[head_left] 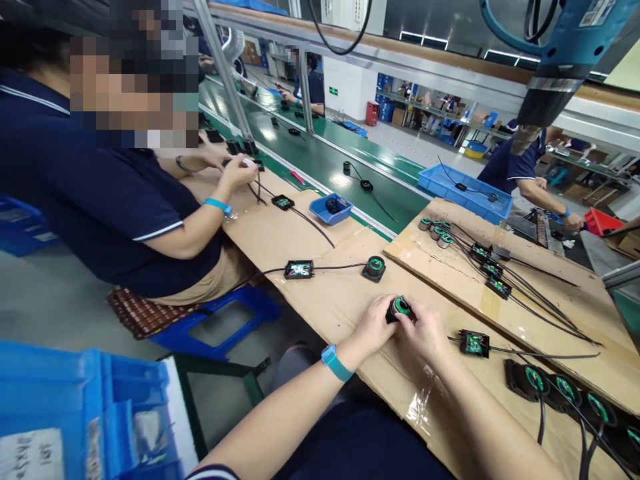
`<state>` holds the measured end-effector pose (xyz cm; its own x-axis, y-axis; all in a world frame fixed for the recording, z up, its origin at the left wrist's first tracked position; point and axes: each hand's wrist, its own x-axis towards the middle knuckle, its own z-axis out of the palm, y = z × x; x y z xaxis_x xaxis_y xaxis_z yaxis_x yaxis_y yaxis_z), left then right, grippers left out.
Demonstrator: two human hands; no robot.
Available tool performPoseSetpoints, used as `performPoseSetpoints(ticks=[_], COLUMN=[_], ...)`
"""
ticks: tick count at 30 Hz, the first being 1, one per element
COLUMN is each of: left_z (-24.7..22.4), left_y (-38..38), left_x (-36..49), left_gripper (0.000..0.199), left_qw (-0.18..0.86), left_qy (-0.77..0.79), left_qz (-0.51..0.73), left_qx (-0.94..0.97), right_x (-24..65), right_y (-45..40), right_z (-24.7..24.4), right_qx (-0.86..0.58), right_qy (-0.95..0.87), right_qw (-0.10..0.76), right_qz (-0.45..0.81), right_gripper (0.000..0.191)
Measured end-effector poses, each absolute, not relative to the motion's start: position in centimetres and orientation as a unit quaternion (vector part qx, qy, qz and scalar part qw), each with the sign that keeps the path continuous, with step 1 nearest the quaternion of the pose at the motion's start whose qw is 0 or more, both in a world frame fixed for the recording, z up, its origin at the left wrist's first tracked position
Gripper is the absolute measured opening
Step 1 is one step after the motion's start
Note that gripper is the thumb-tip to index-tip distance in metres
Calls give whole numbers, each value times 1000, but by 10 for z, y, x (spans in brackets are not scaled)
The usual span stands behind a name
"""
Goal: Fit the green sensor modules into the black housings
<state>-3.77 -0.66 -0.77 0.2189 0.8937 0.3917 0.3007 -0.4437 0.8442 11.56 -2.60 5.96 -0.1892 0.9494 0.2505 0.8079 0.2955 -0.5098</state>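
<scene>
Both hands are engaged on one item. The left hand (371, 328) is closed around a round black housing (399, 309), and the right hand (424, 325) grips the same housing from its right side, fingers at the rim. The housing is held over the near part of the cardboard-covered desk (334, 310), its green-ringed face turned upward. Whether its underside touches the desk cannot be determined.

To the left and farther off, an open black box (299, 269) lies joined by cable to a second round unit (374, 268). To the right lies another open box with a green board (475, 343); nearer, round black units stand in a row (565, 390). A small blue bin (331, 209) sits far left, near a co-worker's hands (239, 172).
</scene>
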Motion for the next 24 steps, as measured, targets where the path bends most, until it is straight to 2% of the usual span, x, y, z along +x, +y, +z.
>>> performPoseSetpoints(ticks=[9, 13, 15, 17, 18, 19, 21, 24], left_z=[-13, -21, -24, -25, -25, -25, -26, -27], left_y=[-6, -5, -5, -4, -4, -3, -2, 0], left_x=[-37, -36, -37, -41, -43, -47, -54, -59], left_gripper=[59, 66, 78, 107, 116, 117, 103, 89], left_qw=[321, 353, 383, 391, 385, 374, 344, 313], left_qy=[436, 441, 434, 415, 398, 381, 366, 394], left_qz=[472, 459, 463, 502, 531, 562, 614, 647], left_qx=[696, 686, 671, 651, 641, 632, 609, 573], right_x=[106, 102, 103, 105, 107, 108, 108, 104], right_y=[-35, -31, -25, -20, -18, -17, -19, -23], right_z=[42, 48, 57, 68, 73, 76, 80, 77], right_qx=[-618, -583, -560, -556, -561, -570, -596, -637], right_qy=[-745, -769, -788, -793, -789, -779, -754, -740], right_qw=[226, 238, 221, 213, 223, 243, 274, 209], right_qz=[110, 108, 128, 132, 119, 96, 44, 54], right_gripper=[41, 39, 27, 15, 16, 19, 28, 24])
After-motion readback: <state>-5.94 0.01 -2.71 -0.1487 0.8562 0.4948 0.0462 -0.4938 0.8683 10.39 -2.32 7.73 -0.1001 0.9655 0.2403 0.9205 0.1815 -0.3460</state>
